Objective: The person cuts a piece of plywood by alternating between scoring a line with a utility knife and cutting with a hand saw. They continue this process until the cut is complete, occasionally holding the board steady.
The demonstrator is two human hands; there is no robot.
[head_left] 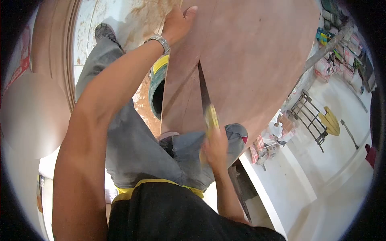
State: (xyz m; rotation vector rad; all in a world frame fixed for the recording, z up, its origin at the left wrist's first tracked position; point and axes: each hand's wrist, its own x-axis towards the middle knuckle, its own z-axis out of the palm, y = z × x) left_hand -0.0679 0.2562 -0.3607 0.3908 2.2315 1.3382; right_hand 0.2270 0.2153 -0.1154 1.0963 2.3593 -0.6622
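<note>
A large reddish-brown board (249,60) spans the upper middle of the view, with my bent knee against its near edge. My right hand (216,149) is closed round the yellow handle of a handsaw (204,90). Its dark, narrow blade points away from me and meets the board along a line near its left side. My left hand (178,25), with a metal watch (160,41) on the wrist, grips the board's left edge near the top. The thumb shows, while the other fingers are mostly hidden.
Under the board's left edge is a green and yellow round container (157,90) with a dark opening. At right are a metal grate (309,116), a yellow shovel blade (329,121) and heaped bags (323,68). A brown wooden frame (54,44) stands at left.
</note>
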